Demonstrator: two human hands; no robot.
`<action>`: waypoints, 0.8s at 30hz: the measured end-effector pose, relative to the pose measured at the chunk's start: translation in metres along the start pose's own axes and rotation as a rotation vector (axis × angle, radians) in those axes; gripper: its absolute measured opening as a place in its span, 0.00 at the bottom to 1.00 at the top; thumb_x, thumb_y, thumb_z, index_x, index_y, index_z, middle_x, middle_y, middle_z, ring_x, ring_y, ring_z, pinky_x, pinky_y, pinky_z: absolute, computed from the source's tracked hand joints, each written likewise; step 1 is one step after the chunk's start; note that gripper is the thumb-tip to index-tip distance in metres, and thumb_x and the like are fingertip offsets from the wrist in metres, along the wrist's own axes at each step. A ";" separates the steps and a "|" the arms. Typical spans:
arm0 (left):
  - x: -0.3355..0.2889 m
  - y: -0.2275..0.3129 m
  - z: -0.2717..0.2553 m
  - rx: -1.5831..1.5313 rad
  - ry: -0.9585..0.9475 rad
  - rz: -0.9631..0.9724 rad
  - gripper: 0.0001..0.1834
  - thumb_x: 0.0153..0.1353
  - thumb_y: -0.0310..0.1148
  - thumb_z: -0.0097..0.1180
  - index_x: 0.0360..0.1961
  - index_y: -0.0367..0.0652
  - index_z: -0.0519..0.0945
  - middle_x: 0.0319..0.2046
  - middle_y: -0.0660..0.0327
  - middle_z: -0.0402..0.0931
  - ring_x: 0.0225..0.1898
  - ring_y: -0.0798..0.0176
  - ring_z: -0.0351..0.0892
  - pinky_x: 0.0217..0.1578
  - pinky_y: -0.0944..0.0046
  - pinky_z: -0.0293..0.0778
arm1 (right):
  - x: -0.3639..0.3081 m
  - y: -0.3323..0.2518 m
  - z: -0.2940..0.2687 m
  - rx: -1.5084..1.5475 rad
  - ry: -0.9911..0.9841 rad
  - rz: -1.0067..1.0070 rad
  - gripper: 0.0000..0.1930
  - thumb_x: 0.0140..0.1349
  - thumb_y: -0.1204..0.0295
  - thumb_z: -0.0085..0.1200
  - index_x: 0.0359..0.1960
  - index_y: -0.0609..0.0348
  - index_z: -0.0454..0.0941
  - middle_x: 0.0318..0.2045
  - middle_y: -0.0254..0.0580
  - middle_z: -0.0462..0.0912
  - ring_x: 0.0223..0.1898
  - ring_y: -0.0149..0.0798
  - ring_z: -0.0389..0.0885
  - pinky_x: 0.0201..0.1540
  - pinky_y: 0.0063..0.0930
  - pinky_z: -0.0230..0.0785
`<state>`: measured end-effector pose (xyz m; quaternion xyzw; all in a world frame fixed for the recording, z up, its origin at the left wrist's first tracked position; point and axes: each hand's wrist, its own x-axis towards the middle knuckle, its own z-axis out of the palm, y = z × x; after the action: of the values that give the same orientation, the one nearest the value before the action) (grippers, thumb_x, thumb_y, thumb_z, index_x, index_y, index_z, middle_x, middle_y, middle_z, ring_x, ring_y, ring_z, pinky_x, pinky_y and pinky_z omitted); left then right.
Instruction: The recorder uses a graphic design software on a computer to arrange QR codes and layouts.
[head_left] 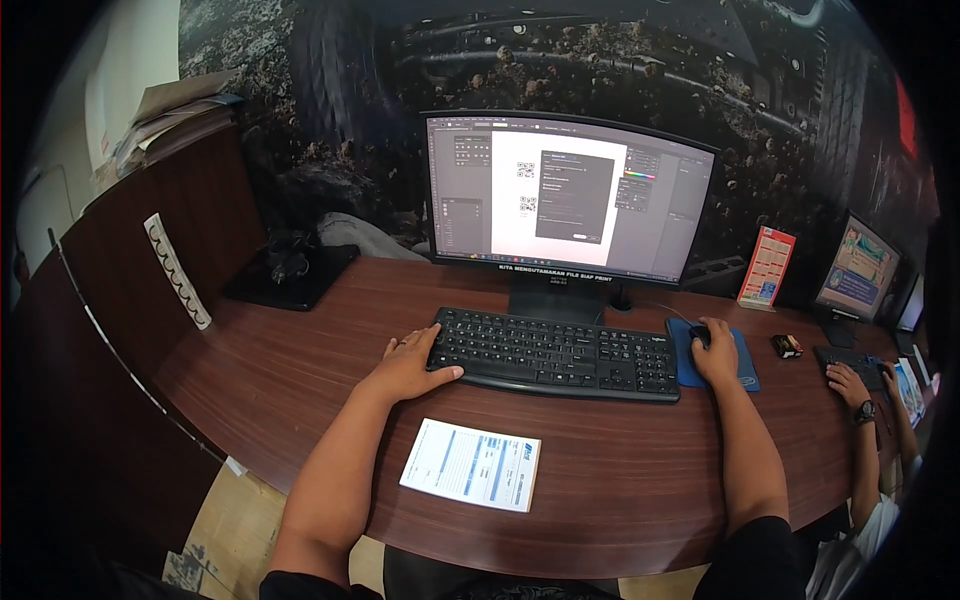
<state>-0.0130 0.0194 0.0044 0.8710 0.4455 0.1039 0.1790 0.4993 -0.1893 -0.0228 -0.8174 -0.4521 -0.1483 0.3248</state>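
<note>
My left hand (407,366) rests at the left end of a black keyboard (560,352). Its fingers are spread, with the thumb by the keyboard's lower left corner, and it grips nothing. To the right of the keyboard, my right hand (714,350) lies over a dark computer mouse (699,334) with its fingers round it. Under the mouse is a blue mouse pad (747,372). A monitor (570,200) behind the keyboard shows a design program, with a dark dialog box over a white page bearing two square codes.
A printed form pad (474,465) lies on the brown desk (610,450) between my forearms. At the left are a black stand base (290,280) and stacked papers (180,115) on a partition. A red leaflet stand (767,268) and small box (787,346) stand right. Another person's hand (848,384) works beyond.
</note>
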 end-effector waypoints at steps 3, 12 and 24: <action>0.001 -0.002 0.001 0.002 0.001 0.000 0.59 0.59 0.69 0.60 0.78 0.36 0.54 0.75 0.41 0.57 0.78 0.43 0.51 0.76 0.38 0.40 | 0.000 -0.001 -0.001 0.007 -0.009 -0.010 0.23 0.57 0.72 0.58 0.58 0.53 0.79 0.56 0.48 0.78 0.58 0.57 0.77 0.62 0.46 0.69; 0.001 -0.001 0.001 -0.003 -0.002 0.000 0.59 0.59 0.69 0.60 0.78 0.36 0.54 0.75 0.41 0.57 0.79 0.44 0.50 0.76 0.38 0.40 | 0.000 -0.001 0.000 0.013 0.007 -0.001 0.22 0.57 0.72 0.58 0.56 0.54 0.79 0.56 0.48 0.78 0.59 0.56 0.77 0.62 0.46 0.69; 0.002 -0.003 0.002 -0.007 0.001 0.005 0.59 0.58 0.70 0.59 0.77 0.37 0.54 0.75 0.42 0.57 0.79 0.44 0.50 0.76 0.38 0.39 | 0.002 0.008 0.004 0.061 0.097 -0.048 0.19 0.55 0.73 0.59 0.51 0.54 0.79 0.53 0.47 0.78 0.57 0.56 0.77 0.60 0.46 0.70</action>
<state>-0.0136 0.0219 0.0013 0.8715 0.4430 0.1064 0.1814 0.5069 -0.1880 -0.0278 -0.7879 -0.4595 -0.1819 0.3674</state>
